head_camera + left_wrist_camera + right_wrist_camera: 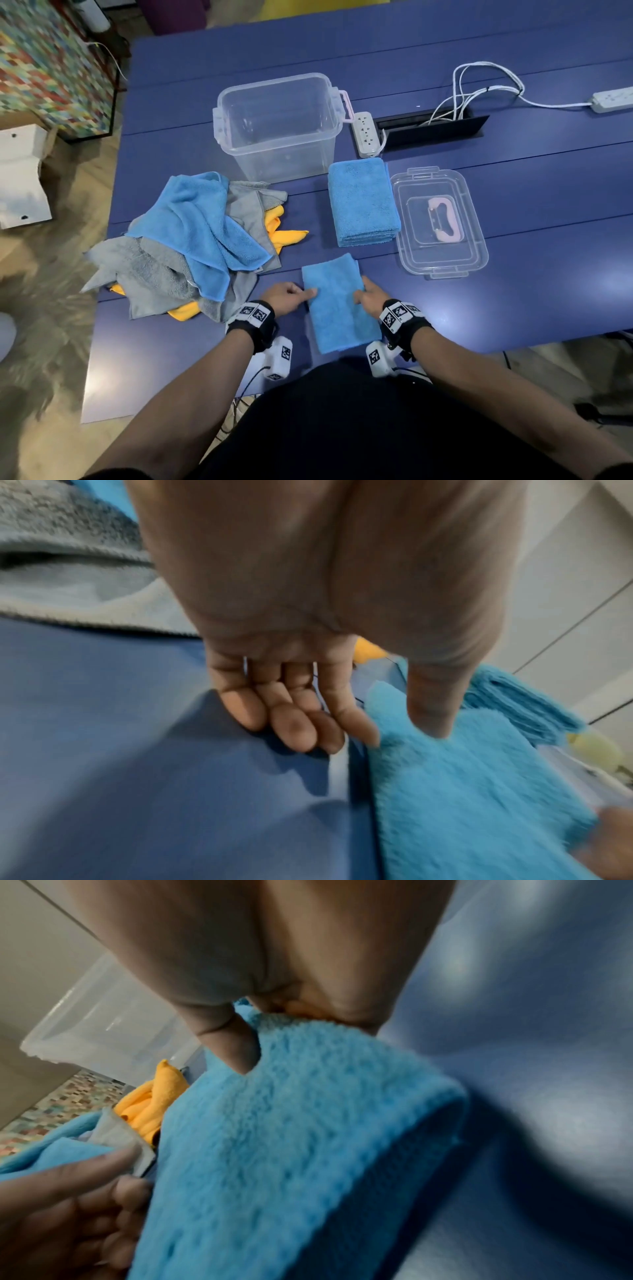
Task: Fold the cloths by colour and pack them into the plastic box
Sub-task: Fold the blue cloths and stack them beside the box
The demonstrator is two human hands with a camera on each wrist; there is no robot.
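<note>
Both my hands hold 1 folded blue cloth on the table: left hand pinches its left edge, right hand grips its right edge.

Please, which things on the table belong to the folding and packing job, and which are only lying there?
For the job:
blue cloth being folded, held by left hand and right hand
folded blue stack
unfolded cloth pile
plastic box
lid

Only lying about:
near power strip
far power strip
white cables
</note>
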